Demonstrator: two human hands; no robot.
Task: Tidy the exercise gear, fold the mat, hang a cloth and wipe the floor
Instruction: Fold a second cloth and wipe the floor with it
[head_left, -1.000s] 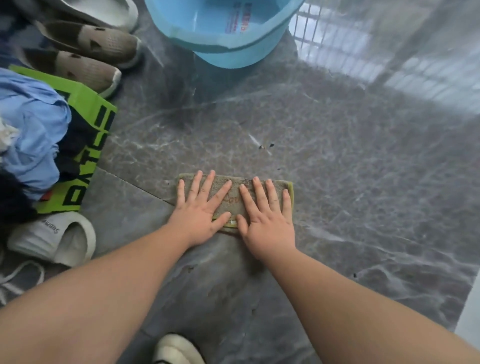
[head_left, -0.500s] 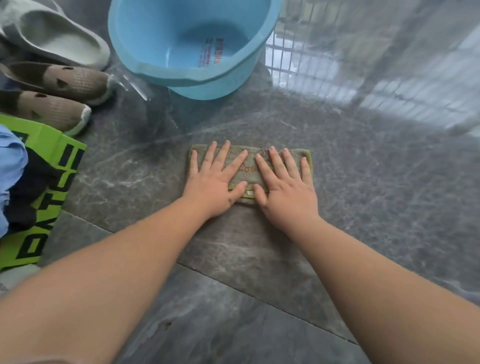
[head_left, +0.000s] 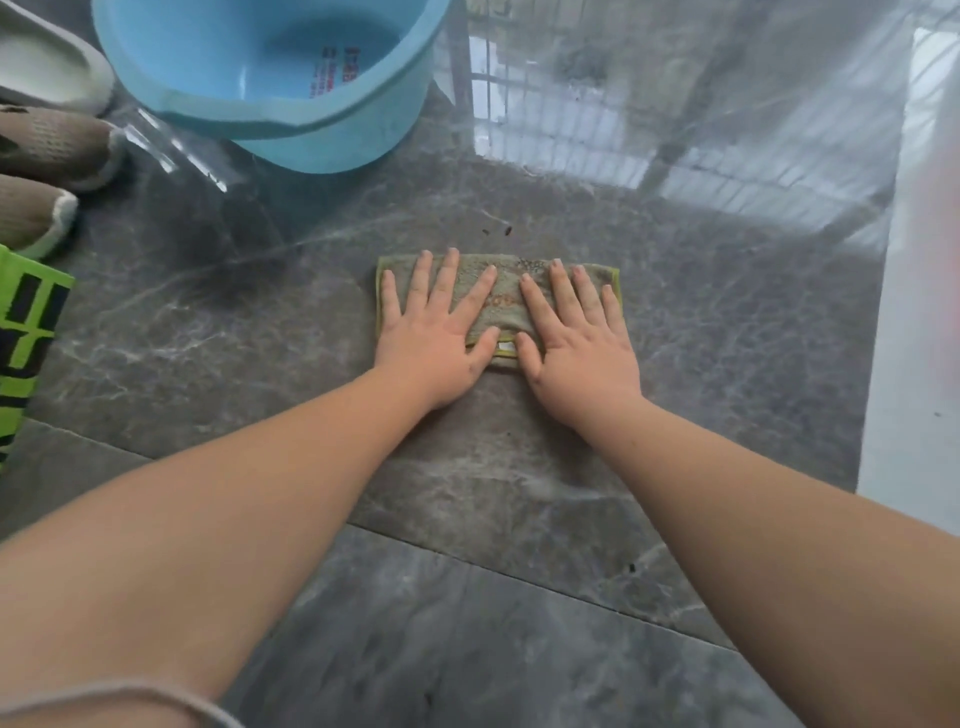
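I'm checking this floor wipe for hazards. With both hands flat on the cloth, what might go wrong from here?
1. The blue basin sits just ahead of the cloth; a long forward push by the left hand and right hand could bump it.
2. The dark specks beyond the cloth may smear rather than lift.
3. The glossy floor looks slick, so the palms might slide.

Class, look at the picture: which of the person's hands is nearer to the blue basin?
Left. The left hand presses the cloth on the side below the blue basin; the right hand presses the cloth's other end, further from it.
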